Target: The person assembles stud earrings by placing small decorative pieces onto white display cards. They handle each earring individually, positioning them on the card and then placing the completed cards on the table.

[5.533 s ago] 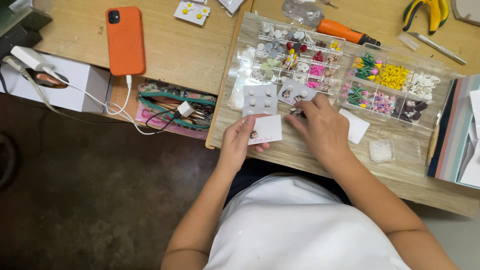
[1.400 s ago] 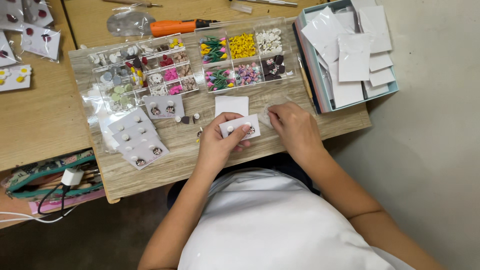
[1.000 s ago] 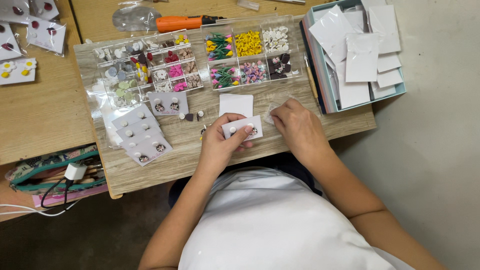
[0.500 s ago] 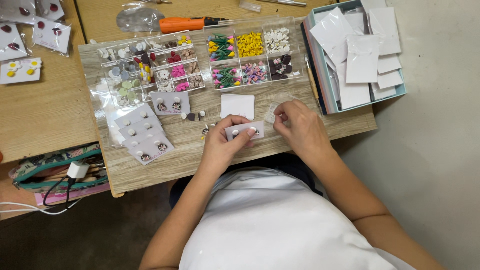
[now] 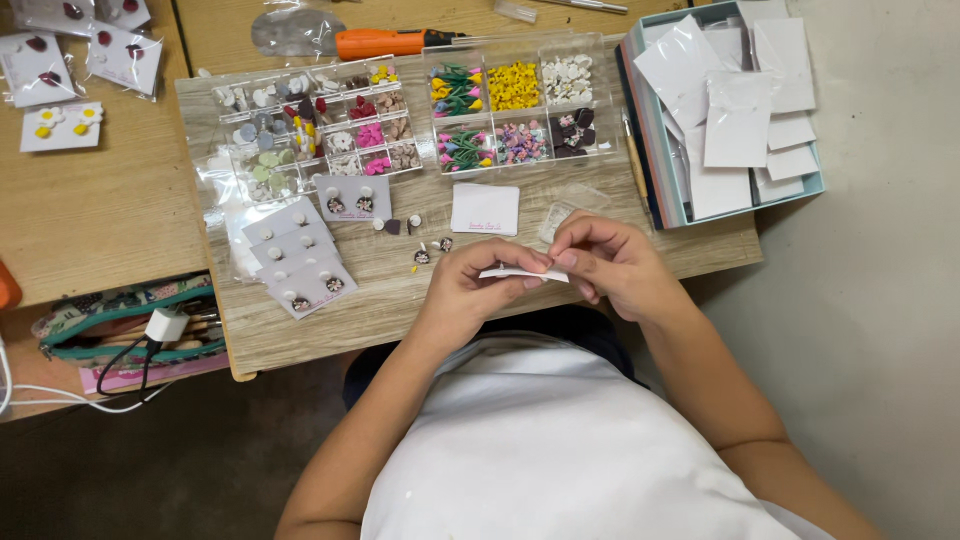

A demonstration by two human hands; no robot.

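Pale wood-grain board (image 5: 300,330) lay across a desk, centre of frame. Left hand (image 5: 470,290) and right hand (image 5: 610,262) both pinched a small white card (image 5: 522,272), held edge-on just below centre. Above it lay a blank white card (image 5: 485,208) — then a clear compartment box (image 5: 410,115) of coloured beads. Upper right: a light-blue box (image 5: 650,190) of white cards. Left of centre — fanned grey earring cards (image 5: 295,255).

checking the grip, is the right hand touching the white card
Touching: the head view shows the right hand pinching one end of the white card.
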